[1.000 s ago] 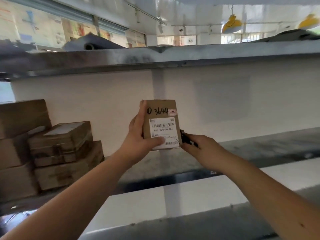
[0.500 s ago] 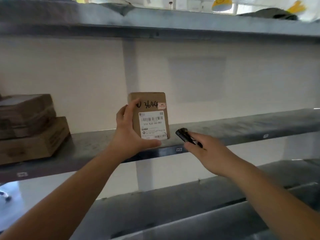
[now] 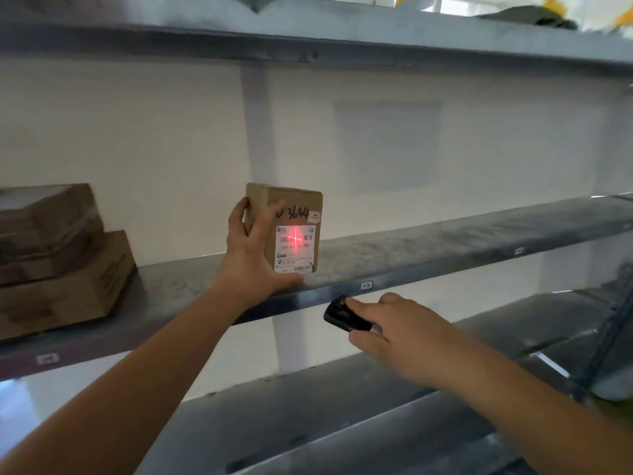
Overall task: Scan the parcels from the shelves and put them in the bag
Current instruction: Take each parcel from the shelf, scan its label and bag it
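Gripping brown parcel (image 3: 284, 228), red cross on label: left hand (image 3: 255, 255) | right hand (image 3: 394, 337) clasps scanner (image 3: 344, 315)

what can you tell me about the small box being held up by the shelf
The small box is brown cardboard, upright, its labelled face turned toward the camera. Handwriting in black marker reads roughly 3644 near the top, beside a small red and white sticker. A white shipping label with barcodes covers the lower front, lit by a red crosshair glow. The left hand grips it, fingers on its left side and thumb under the bottom edge. It is held in front of the grey metal shelf.
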Demonstrator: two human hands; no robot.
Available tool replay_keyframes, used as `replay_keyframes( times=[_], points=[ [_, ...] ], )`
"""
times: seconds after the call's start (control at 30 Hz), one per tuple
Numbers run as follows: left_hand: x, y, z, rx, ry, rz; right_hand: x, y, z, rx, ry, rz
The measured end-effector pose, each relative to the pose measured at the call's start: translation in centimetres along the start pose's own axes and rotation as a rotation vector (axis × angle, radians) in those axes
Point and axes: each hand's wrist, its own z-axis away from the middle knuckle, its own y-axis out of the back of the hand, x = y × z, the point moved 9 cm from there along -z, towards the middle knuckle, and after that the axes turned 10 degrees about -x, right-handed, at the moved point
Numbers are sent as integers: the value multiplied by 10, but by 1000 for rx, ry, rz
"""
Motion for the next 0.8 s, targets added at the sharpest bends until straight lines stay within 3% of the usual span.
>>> replay_keyframes(
  times=[0.17, 0.27, 0.4, 0.8],
  points=[
    [-2, 15, -4, 56, -189, -43, -20, -7, -1, -13, -38, 25],
    [-10, 15, -7, 26, -207, -89, -26, -10, -2, -17, -72, 24],
    [-26, 6, -8, -67, -74, 82, -29, -12, 2, -22, -120, 11],
    [41, -43, -16, -208, -316, 400, 13, -25, 54, 97, -373, -106]
  ],
)
